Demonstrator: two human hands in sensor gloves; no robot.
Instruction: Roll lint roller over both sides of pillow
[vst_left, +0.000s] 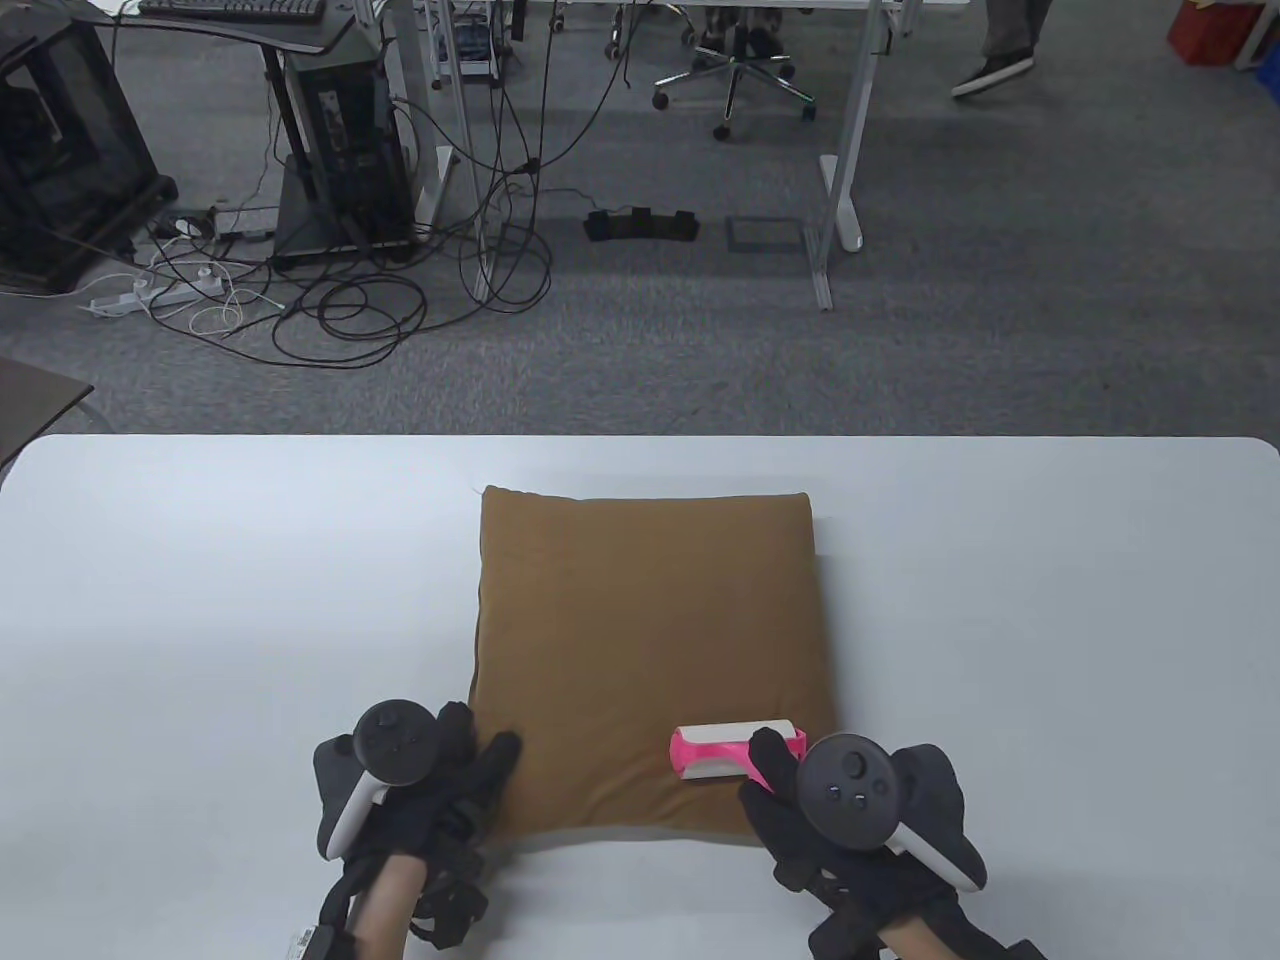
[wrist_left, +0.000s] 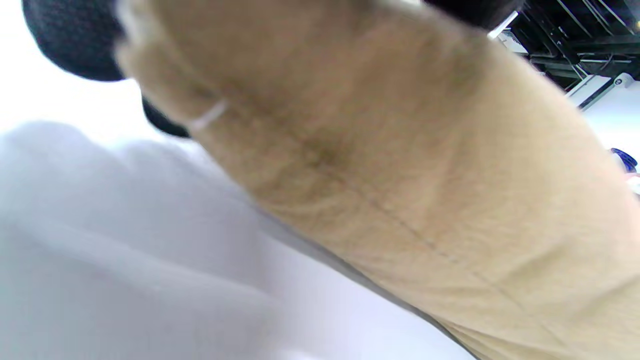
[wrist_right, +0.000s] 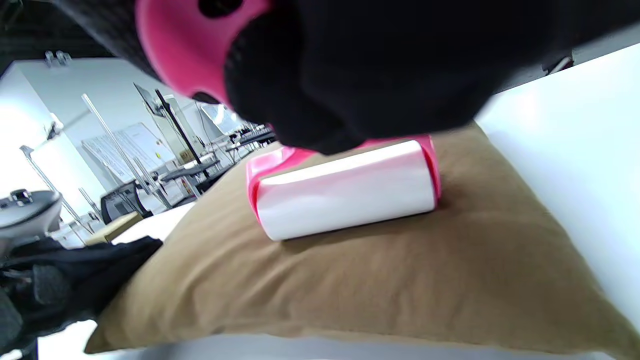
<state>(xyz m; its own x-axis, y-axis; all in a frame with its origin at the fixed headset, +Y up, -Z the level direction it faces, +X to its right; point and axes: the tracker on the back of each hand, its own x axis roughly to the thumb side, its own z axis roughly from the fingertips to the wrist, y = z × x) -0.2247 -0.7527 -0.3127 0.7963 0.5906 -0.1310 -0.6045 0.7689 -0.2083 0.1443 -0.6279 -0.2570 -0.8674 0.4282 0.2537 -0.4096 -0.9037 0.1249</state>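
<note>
Grey carpet, tangled cables and desk legs fill the far part of the table view; nearer, a white table (vst_left: 200, 560) carries a brown pillow (vst_left: 640, 640) lying flat near the middle of its near half. On the pillow's near right corner sits the pink-and-white roller (vst_left: 735, 748), gripped by the right hand (vst_left: 850, 810), whose fingers wrap the pink handle. The left hand (vst_left: 420, 780) rests on the pillow's near left corner, fingers laid flat on the fabric, pinning it rather than closing on it. From the left wrist view, blurred tan cloth with a seam fills most of the picture, a dark fingertip (wrist_left: 75, 40) at the top edge against the pillow's edge. From the right wrist view, the roller's white drum (wrist_right: 345, 195) lies touching the cloth, which dents slightly under it. The pillow looks soft, light and apt to slide or bunch, so pressing down at a corner seems wise; the roller looks light and stiff, best held by its handle, clear of the sticky drum.
</note>
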